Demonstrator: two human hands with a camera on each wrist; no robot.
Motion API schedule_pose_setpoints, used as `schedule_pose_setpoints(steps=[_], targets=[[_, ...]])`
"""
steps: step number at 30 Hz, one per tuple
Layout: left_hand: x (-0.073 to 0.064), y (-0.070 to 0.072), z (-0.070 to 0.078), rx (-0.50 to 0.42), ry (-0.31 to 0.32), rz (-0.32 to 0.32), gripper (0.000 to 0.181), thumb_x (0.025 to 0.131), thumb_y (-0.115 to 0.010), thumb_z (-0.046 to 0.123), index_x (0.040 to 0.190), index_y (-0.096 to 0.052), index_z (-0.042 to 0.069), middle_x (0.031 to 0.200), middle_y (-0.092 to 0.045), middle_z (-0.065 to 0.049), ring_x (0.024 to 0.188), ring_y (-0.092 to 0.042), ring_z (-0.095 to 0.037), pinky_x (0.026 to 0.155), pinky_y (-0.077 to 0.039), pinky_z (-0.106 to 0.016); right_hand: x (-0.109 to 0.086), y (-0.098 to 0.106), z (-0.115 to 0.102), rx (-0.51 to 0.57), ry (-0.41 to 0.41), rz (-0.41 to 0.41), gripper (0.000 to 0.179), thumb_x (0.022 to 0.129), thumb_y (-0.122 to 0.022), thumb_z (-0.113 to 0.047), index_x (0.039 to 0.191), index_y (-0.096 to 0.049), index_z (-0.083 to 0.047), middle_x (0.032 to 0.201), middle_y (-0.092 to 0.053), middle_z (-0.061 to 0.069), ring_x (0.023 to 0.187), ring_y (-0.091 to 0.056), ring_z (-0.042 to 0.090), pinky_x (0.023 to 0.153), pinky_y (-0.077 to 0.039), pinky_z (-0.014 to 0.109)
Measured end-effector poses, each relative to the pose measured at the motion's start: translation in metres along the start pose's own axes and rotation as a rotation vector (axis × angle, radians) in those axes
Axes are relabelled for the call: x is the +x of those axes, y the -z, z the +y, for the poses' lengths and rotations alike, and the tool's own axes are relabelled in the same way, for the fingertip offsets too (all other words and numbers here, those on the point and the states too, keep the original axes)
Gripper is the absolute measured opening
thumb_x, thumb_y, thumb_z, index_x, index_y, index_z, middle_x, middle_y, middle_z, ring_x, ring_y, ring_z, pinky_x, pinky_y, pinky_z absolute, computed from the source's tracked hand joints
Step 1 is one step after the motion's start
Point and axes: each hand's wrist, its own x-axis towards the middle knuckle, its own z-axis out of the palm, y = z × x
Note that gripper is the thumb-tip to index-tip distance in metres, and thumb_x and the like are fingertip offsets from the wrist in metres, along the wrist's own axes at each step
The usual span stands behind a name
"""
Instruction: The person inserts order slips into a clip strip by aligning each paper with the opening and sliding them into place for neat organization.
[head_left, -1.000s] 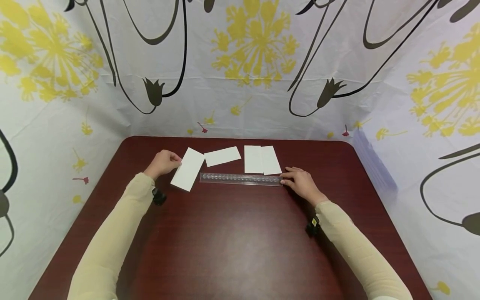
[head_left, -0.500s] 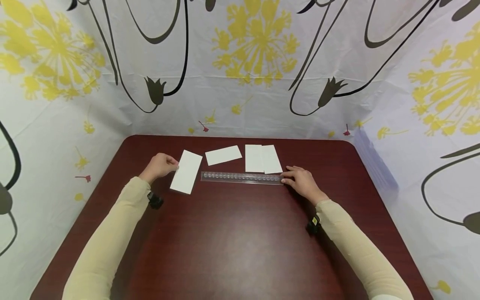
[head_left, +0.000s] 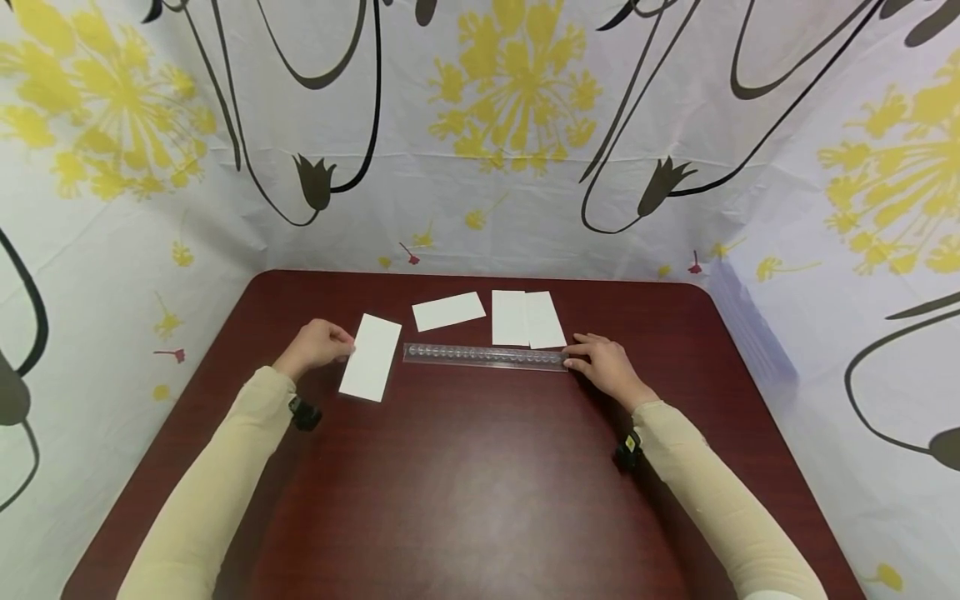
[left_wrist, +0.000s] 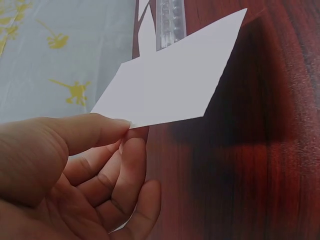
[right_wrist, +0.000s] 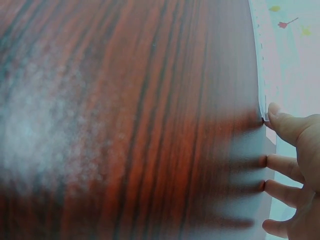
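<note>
My left hand [head_left: 313, 346] pinches a white paper card [head_left: 371, 358] by its left long edge. The left wrist view has the thumb over the edge of this card [left_wrist: 170, 75] and a fingertip beneath; the card is tilted above the table, casting a shadow. A clear plastic ruler [head_left: 480, 356] with a row of round holes lies flat across the table. At its right end rests my right hand [head_left: 607, 367], fingers spread and thumb right at the corner. In the right wrist view, the ruler's edge [right_wrist: 260, 65] runs away from that thumb.
Behind the ruler lie a slanted white card [head_left: 448, 312] and two more white cards [head_left: 510, 318] side by side, their edges meeting. The dark red wooden table [head_left: 480, 483] has a patterned white cloth [head_left: 487, 225] hanging along its back and sides.
My left hand has drawn the card slightly left and toward me, away from the slanted card and the ruler, and turned it more upright. The right hand and ruler have stayed put.
</note>
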Motion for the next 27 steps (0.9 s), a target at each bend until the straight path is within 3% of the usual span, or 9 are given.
schedule_pose_setpoints(steps=[7, 27], targets=[[-0.006, -0.001, -0.004, -0.031, 0.022, -0.006, 0.027, 0.093, -0.064, 0.02, 0.106, -0.071, -0.002, 0.098, -0.074, -0.017, 0.084, -0.07, -0.021, 0.08, -0.06, -0.041, 0.0, 0.001, 0.0, 0.0, -0.005, -0.015, 0.034, 0.095, -0.066, -0.028, 0.124, -0.07, -0.012, 0.146, -0.052, 0.022, 0.139, -0.043, 0.045, 0.113, -0.034, 0.065], [-0.017, -0.012, -0.007, -0.102, 0.057, -0.026, 0.026, 0.092, -0.065, 0.016, 0.105, -0.07, -0.006, 0.098, -0.073, -0.019, 0.084, -0.069, -0.022, 0.076, -0.062, -0.037, 0.001, -0.001, 0.0, 0.004, -0.007, -0.013, 0.034, 0.095, -0.066, -0.026, 0.125, -0.07, -0.011, 0.147, -0.051, 0.023, 0.139, -0.043, 0.046, 0.113, -0.033, 0.066]])
